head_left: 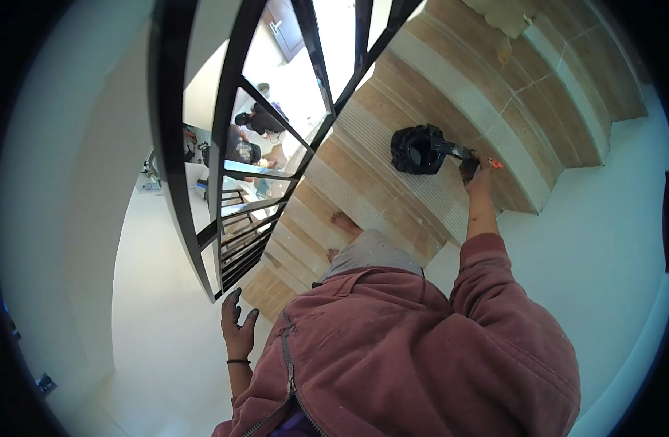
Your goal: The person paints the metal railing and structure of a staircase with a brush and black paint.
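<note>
Reddish jacket [422,342] cloth fills the bottom of the view, its zip running down the front. From its sleeve the right arm reaches well forward, nearly straight, forearm bare above the cuff. At its end the right hand [477,170] is closed around a tool [452,150], whose dark flat part reaches to the rim of a black bucket [402,156] on the stairs [364,138]. An orange bit shows just beyond the fingers. Whether the tool's tip goes inside the bucket or only meets the rim, I cannot tell; the contents are lost in black, and the grip itself is small and dark.

The left hand [237,324] holds nothing: it points forward, fingers loosely bent, thumb apart, near the lower end of the railing [167,146]. A dark band [238,361] circles its wrist; the jacket hides the upper arm. Bare feet [345,222] show partly past the trousers [378,253]. Railing bars cut across people [260,120] below, too small to make out clearly.
</note>
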A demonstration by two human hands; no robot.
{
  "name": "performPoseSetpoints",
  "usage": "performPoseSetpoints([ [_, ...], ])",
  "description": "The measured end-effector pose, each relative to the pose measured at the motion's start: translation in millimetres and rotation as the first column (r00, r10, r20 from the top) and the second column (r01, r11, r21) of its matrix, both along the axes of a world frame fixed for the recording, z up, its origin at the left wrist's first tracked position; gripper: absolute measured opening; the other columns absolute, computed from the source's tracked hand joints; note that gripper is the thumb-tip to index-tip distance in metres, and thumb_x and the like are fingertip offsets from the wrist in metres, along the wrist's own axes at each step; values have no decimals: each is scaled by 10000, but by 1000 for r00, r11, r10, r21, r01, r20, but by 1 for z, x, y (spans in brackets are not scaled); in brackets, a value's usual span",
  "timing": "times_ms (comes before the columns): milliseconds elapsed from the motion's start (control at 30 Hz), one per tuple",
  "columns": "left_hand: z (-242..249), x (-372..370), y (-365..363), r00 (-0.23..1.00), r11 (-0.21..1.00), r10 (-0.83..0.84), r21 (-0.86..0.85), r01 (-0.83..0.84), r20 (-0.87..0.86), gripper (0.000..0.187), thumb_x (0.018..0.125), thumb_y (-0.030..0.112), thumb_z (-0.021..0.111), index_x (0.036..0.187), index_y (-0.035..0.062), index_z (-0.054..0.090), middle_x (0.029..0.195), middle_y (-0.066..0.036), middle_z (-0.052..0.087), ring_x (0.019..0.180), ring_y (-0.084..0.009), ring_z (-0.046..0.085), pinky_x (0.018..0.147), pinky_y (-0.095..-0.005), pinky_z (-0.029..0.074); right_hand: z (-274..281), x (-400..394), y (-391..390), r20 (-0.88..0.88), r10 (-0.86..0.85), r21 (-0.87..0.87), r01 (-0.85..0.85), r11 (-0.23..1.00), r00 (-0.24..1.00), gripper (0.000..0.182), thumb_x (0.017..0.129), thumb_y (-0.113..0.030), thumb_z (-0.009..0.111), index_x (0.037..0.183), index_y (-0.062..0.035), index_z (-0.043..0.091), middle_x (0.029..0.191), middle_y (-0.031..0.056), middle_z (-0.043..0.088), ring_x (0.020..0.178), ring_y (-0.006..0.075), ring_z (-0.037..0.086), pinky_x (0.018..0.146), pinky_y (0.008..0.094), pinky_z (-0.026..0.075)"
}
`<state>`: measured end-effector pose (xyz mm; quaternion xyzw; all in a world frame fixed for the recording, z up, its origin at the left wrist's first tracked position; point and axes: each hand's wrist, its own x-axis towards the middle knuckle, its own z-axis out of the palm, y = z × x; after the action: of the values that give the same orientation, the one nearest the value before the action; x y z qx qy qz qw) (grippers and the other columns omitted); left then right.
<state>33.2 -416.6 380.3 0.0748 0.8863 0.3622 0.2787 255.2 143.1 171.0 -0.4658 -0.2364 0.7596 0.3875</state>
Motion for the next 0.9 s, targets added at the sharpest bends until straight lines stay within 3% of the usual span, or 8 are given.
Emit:
performPoseSetpoints([
  [100, 1, -2, 2, 999, 994, -38, 107, 34, 33, 460, 739, 34, 622, 1175, 65, 480, 1182, -71, 489, 1111, -215, 461, 902, -362, 397, 58, -38, -29, -201, 68, -89, -87, 992, 977, 159, 758, -226, 563, 819, -86, 607, 763, 29, 630, 687, 165, 587, 592, 324, 481],
  [200, 0, -11, 9, 987, 937, -73, 350, 18, 146, 328, 799, 22, 548, 1126, 26, 519, 1103, -67, 550, 984, -174, 542, 801, -286, 461, 80, -90, -66, -265, 354, 43, -356, 934, 897, 202, 769, -258, 546, 854, -81, 597, 778, 43, 629, 734, 177, 590, 623, 343, 492],
  [267, 11, -15, 26, 942, 808, -37, 564, -169, 335, 269, 862, 100, 482, 1109, 7, 534, 1022, -81, 592, 860, -151, 581, 698, -267, 474, 127, -134, -103, -545, 606, 28, -710, 704, 580, 217, 772, -252, 545, 889, -73, 581, 787, 60, 627, 732, 197, 596, 641, 349, 501],
  [333, 15, -20, 36, 850, 664, -33, 647, -374, 525, 298, 885, 143, 457, 1133, -17, 498, 1010, -102, 592, 831, -164, 582, 690, -268, 467, 191, -183, -169, -350, 715, -78, -780, 621, 605, 190, 787, -225, 553, 892, -67, 532, 685, 25, 559, 591, 135, 555, 553, 277, 483],
  [433, 16, -37, 36, 675, 431, -266, 711, -555, 688, 414, 898, 331, 412, 1143, 10, 500, 1010, -94, 583, 858, -180, 561, 731, -296, 449, 222, -237, -237, -373, 898, 10, -967, 253, 231, 196, 748, -153, 585, 903, -46, 534, 711, 41, 570, 583, 135, 564, 542, 268, 491],
  [500, 19, -51, 31, 577, 341, -389, 694, -634, 718, 441, 873, 374, 456, 1136, 23, 502, 1006, -93, 586, 865, -189, 565, 726, -293, 455, 253, -268, -285, -247, 968, 29, -999, 42, 33, 224, 727, -114, 597, 923, -25, 534, 747, 56, 585, 599, 140, 585, 542, 270, 497],
  [700, 34, -47, -14, 717, 88, -300, 767, -636, 629, 357, 834, 260, 546, 1121, 55, 492, 1018, -95, 586, 904, -212, 591, 794, -340, 484, 303, -314, -386, 85, 900, 121, -892, -435, -427, 213, 701, -93, 618, 894, -31, 555, 673, 18, 581, 490, 90, 549, 388, 198, 393],
  [900, 16, -30, -75, 744, -71, -230, 751, -656, 628, 330, 802, 146, 560, 1109, 45, 495, 1002, -85, 590, 881, -198, 595, 780, -328, 497, 293, -330, -458, 179, 758, 50, -764, -644, -627, 76, 727, -146, 608, 726, -82, 566, 597, -29, 518, 406, 46, 408, 359, 183, 287],
])
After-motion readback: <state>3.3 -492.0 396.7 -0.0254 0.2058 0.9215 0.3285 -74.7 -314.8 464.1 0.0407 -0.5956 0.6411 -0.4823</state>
